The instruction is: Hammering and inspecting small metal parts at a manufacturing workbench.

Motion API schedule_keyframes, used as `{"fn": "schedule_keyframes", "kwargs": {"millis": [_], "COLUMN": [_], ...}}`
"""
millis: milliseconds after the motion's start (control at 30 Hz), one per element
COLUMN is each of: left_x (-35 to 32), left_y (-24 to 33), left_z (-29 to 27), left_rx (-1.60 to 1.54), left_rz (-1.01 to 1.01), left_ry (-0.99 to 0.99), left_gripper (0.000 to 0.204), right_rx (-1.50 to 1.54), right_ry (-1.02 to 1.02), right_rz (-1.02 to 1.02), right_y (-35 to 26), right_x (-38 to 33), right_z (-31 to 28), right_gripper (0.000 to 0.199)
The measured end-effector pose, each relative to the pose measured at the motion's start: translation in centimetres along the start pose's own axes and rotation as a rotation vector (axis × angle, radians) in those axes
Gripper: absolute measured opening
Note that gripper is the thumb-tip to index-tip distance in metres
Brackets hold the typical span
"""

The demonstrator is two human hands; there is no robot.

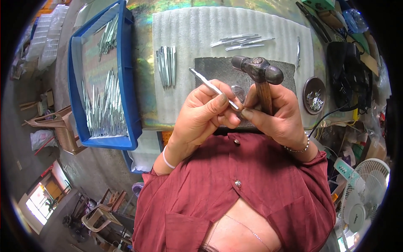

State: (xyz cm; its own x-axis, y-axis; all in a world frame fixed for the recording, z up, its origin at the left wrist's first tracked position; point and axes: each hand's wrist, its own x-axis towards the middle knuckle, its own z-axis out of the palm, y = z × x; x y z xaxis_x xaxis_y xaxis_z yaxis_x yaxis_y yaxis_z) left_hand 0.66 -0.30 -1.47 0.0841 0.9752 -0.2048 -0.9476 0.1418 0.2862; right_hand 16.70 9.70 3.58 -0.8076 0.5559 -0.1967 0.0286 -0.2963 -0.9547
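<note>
The grip of the left hand (201, 115) was closed on a thin metal strip (212, 87), which was pinched between thumb and fingers at its near end, the far end being pointed up and away to the left. The grip of the right hand (277, 117) was closed on the wooden handle of a ball-peen hammer (258, 71), which was held upright with the dark metal head uppermost; the near end of the strip was also touched by the thumb and forefinger of this hand. Both hands were held together above the near edge of a dark stone block (218, 69), and the strip was raised clear of it.

All further positions were taken from the block. The block was laid on a white ribbed foam sheet (189, 29) spread on the counter (145, 80). Just to the left of the block, a neat bundle of strips (166, 65) was laid on the foam. Beyond the block, a loose group of strips (241, 41) was scattered. To the right of the block, a small round brown dish (314, 95) of small metal bits was placed. Well to the left, a blue plastic tray (126, 75) of many more strips was set. Far to the right and nearer the person, a white fan (365, 193) was seen.
</note>
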Motion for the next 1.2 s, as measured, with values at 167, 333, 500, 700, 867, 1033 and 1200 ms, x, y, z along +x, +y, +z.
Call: {"fn": "schedule_keyframes", "kwargs": {"millis": [167,333,500,700,867,1033,1200], "left_x": [0.1,0.2,0.1,-0.1,-0.2,-0.3,-0.6], "left_y": [-0.3,-0.3,-0.7,-1.2,-1.3,-0.8,-0.4], "left_z": [-0.2,0.2,0.6,0.2,-0.5,-1.1,-1.2], "left_rx": [0.049,0.097,0.554,0.361,0.153,0.098,0.202], "left_rz": [0.040,0.065,0.294,0.238,0.140,0.142,0.214], "left_ry": [-0.011,-0.007,0.057,0.090,0.089,0.113,0.172], "left_gripper": [0.015,0.013,0.011,0.012,0.012,0.012,0.012], "right_rx": [0.021,0.030,-0.055,-0.240,-0.077,-0.335,-0.800], "right_ry": [0.033,0.040,0.101,0.110,0.086,0.234,0.158], "right_rz": [-0.004,-0.001,-0.100,-0.065,0.014,-0.061,-0.117], "right_y": [0.4,0.7,1.3,1.5,1.2,3.2,3.1], "right_x": [-0.1,-0.1,0.1,-0.2,-0.1,-0.4,-0.1], "right_z": [0.0,-0.2,0.0,-0.1,-0.5,-2.1,-1.1], "right_gripper": [0.014,0.012,0.011,0.010,0.010,0.015,0.040]}}
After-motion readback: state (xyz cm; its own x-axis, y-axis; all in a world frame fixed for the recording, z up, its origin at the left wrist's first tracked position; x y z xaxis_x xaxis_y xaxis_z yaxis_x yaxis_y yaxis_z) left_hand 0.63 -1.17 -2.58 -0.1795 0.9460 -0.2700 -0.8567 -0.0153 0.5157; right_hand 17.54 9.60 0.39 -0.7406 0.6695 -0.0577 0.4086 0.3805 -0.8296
